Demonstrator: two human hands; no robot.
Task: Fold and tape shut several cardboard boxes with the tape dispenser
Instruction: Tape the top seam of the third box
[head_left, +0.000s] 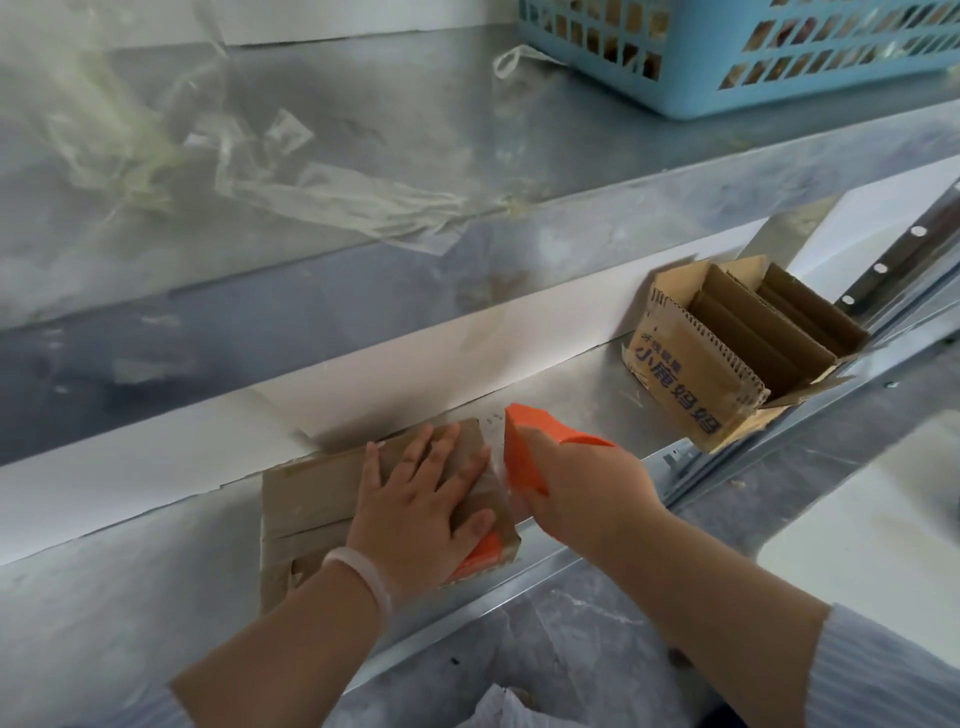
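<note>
The left hand (421, 499) lies flat, fingers spread, on the small brown cardboard box (311, 493), likely pinning its folded flaps against the dull grey metal shelf (156, 597). The right hand (587, 483) grips the orange plastic tape dispenser (524, 441) at the box's right edge, seemingly laying tape. A 2nd, open printed carton (691, 374) stands well apart, holding ribbed corrugated sheets.

Soft, even light here, nothing harsh. Your upper shelf (519, 135) shows a dull sheen, and the tape scraps (332, 192) on it are smeared by blur. A faint shadow sits behind the box (311, 488). Shelf lines tilt and bend slightly toward the edges.
</note>
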